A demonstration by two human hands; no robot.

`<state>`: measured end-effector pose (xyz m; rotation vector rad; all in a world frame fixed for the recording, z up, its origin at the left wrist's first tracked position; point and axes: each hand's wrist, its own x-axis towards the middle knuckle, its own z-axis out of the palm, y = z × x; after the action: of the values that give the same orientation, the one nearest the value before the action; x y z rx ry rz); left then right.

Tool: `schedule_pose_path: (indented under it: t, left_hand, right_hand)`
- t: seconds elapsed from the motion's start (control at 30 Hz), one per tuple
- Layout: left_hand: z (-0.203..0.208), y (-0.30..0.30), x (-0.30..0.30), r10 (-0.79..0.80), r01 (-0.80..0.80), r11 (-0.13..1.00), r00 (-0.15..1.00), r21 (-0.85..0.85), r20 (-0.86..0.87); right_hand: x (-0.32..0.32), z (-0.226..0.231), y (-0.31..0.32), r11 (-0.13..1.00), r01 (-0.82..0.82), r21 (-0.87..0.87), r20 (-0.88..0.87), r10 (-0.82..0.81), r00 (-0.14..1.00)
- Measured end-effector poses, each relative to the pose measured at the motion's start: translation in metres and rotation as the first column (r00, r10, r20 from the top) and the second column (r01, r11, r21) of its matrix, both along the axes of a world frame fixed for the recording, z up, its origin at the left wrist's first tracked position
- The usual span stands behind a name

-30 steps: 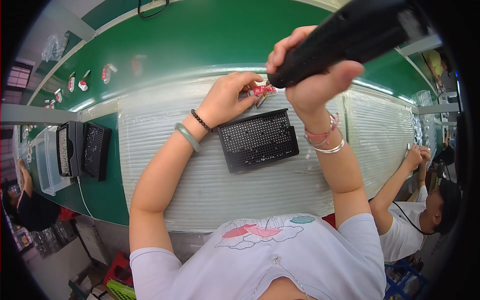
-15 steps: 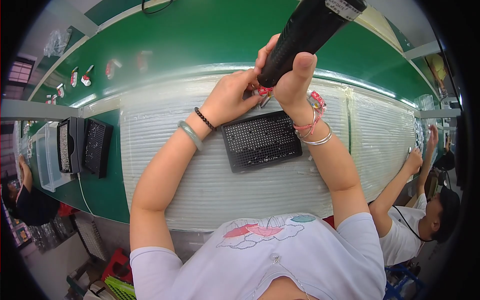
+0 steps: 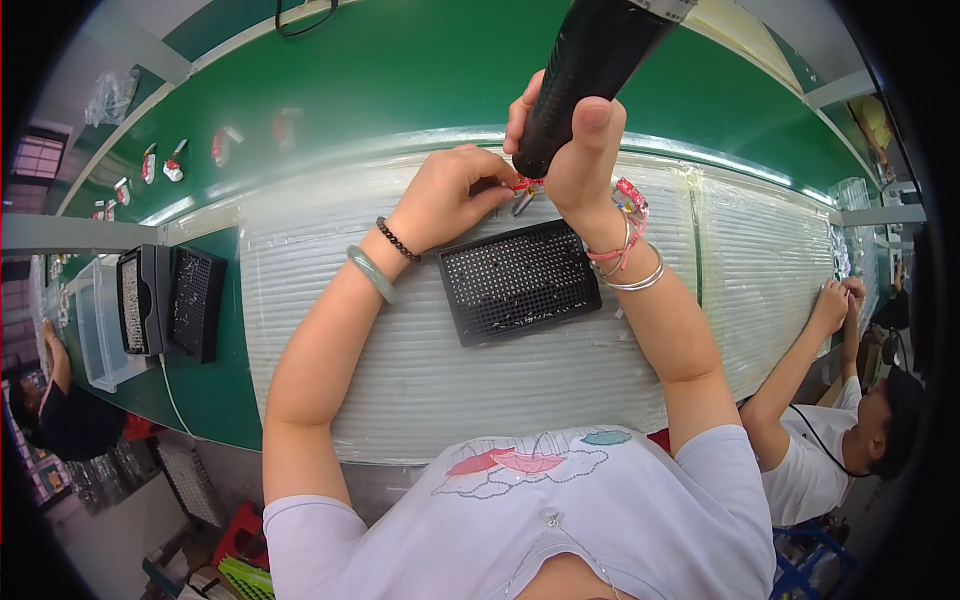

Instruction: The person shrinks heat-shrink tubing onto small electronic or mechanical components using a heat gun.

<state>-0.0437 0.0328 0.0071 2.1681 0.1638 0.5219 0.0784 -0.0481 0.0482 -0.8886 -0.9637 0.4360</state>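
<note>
My right hand (image 3: 582,172) is wrapped round a black cylindrical power screwdriver (image 3: 598,70), held tilted with its lower end pointing down. Under that end lies a small red-and-white part (image 3: 529,185) with a metallic piece beside it, mostly hidden by the tool. The fingertips of my left hand (image 3: 442,197) pinch this part from the left. Just nearer to me sits a black tray (image 3: 518,285) with a grid of holes, many filled with small shiny screws. Another red-and-white part (image 3: 630,197) shows beside my right wrist, partly covered.
Ribbed, clear-wrapped sheeting (image 3: 400,380) covers the middle of the green table (image 3: 400,70). At the left stand a grey screw feeder box (image 3: 150,300), a second black tray (image 3: 197,305) and a clear bin (image 3: 100,330). Co-workers sit at both sides, one (image 3: 815,440) close on the right.
The screwdriver has shifted slightly left and down with my right hand. My left hand has moved a little left, still pinching the red-and-white part. The co-worker's hands on the right have come together.
</note>
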Motion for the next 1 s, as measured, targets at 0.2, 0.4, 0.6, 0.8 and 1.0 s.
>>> schedule_pose_path:
  t: [0.2, 0.4, 0.6, 0.8, 1.0]
  left_hand:
    - [-0.002, 0.000, -0.001, -0.001, 0.002, 1.000, 0.999, -0.025, 0.047]
    - [-0.004, 0.004, 0.001, 0.088, -0.087, 0.996, 0.991, -0.014, 0.099]
    - [0.003, -0.003, 0.001, 0.110, -0.132, 0.984, 0.979, 0.122, 0.172]
    - [0.002, -0.005, 0.003, 0.113, -0.170, 0.970, 0.949, 0.174, 0.296]
    - [0.003, -0.005, 0.001, 0.114, -0.167, 0.969, 0.956, 0.183, 0.269]
  right_hand:
    - [0.002, -0.001, -0.001, 1.000, 0.021, -0.023, -0.018, -0.021, 1.000]
    - [0.005, 0.014, -0.004, 0.998, 0.068, -0.015, -0.004, -0.068, 0.998]
    - [-0.005, 0.032, -0.012, 0.989, 0.099, -0.105, 0.090, -0.090, 0.992]
    - [-0.009, 0.025, -0.012, 0.990, 0.062, -0.130, 0.138, -0.044, 0.990]
    - [-0.011, 0.022, -0.010, 0.987, 0.046, -0.152, 0.102, -0.031, 0.994]
